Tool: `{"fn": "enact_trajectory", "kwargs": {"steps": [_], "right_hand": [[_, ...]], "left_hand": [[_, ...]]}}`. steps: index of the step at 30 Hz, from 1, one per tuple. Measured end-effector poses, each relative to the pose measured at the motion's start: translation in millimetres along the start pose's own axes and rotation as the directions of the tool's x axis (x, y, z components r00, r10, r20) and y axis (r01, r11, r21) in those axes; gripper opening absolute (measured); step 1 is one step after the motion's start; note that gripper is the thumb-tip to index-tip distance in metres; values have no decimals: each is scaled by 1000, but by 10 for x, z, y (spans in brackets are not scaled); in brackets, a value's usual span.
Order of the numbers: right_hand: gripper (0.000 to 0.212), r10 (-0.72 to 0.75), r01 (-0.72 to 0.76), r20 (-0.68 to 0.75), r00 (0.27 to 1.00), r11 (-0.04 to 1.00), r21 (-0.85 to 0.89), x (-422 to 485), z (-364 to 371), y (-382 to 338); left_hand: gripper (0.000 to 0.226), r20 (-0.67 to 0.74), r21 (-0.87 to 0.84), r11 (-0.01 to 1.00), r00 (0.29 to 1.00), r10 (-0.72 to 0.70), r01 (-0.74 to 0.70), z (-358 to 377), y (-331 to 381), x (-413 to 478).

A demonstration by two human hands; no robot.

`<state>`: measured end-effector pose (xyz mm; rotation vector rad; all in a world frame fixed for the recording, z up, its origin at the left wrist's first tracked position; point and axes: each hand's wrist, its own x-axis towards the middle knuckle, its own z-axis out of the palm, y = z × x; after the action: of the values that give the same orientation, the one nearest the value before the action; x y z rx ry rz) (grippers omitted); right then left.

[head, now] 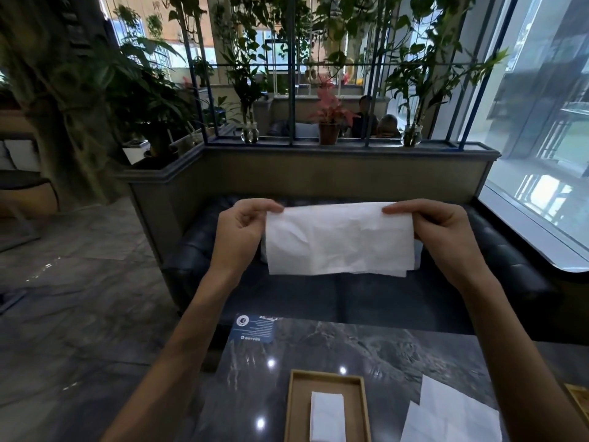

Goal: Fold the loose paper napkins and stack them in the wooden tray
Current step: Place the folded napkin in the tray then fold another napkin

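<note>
A white paper napkin (338,239), folded once in half, hangs in the air above the far edge of the table. My left hand (239,232) pinches its top left corner and my right hand (443,231) pinches its top right corner. Below, near the bottom of the view, a wooden tray (294,403) lies on the dark marble table (366,349). Inside it rests one folded napkin (327,416). To the right of the tray, loose unfolded napkins (452,416) lie flat on the table.
A blue card (255,328) lies at the table's far left corner. A dark leather sofa (494,266) faces me beyond the table, backed by a planter ledge with potted plants (330,122). A window wall runs along the right. Another wooden object (578,397) shows at the right edge.
</note>
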<state>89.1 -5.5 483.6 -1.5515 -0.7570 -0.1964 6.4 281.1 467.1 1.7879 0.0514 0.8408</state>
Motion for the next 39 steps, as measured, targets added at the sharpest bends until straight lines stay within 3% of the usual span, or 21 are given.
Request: {"fn": "enact_trajectory", "kwargs": {"steps": [2, 3, 5, 7, 9, 12, 14, 15, 18, 20, 22, 26, 30, 34, 39], "right_hand": [[53, -33, 41, 91, 995, 995, -89, 39, 18, -63], [53, -50, 77, 171, 984, 985, -154, 75, 33, -109], [49, -60, 172, 377, 924, 947, -271, 177, 77, -233], [42, 5, 232, 562, 827, 908, -349, 294, 125, -367], [40, 80, 252, 647, 758, 879, -405, 397, 160, -468], [40, 123, 289, 689, 715, 845, -451, 484, 166, -576], [37, 93, 285, 664, 742, 853, -438, 509, 127, -611], [33, 65, 236, 611, 789, 886, -398, 513, 86, -584], [35, 139, -128, 243, 960, 990, -57, 400, -12, -400], [53, 319, -328, 78, 945, 924, 196, 257, 52, -185], [62, 428, -435, 83, 900, 866, 248, 84, 209, -23], [63, 315, -319, 59, 947, 902, 291, -111, 498, 57], [65, 158, -142, -77, 984, 973, 185, -88, 607, 3], [53, 35, -28, -74, 997, 996, 89, -63, 615, -25], [34, -35, 37, -84, 996, 999, 29, -21, 618, -19]], "left_hand": [[44, 14, 293, 949, 993, 120, -118, 33, -86, 48], [42, 101, 318, 933, 984, 146, -171, 64, -99, 60], [34, 407, 135, 983, 912, 56, -120, 201, -7, -2], [37, 659, -16, 996, 750, -58, 92, 356, 128, -118], [34, 735, -83, 971, 672, -91, 223, 470, 154, -195], [23, 689, -165, 942, 718, -103, 294, 557, 127, -256], [15, 630, -213, 924, 767, -118, 317, 593, 136, -270], [15, 593, -230, 919, 795, -129, 321, 609, 150, -268], [23, 425, -298, 889, 882, -203, 348, 631, 187, -231], [25, 320, -351, 864, 913, -252, 361, 610, 192, -202], [25, 263, -360, 859, 923, -281, 364, 590, 198, -192], [26, 240, -330, 882, 933, -268, 338, 536, 199, -183], [38, 229, -338, 896, 949, -217, 287, 448, 238, -197], [53, 194, -329, 930, 975, -103, 164, 378, 238, -190], [36, 163, -301, 952, 987, 0, 49, 358, 237, -132]]}}
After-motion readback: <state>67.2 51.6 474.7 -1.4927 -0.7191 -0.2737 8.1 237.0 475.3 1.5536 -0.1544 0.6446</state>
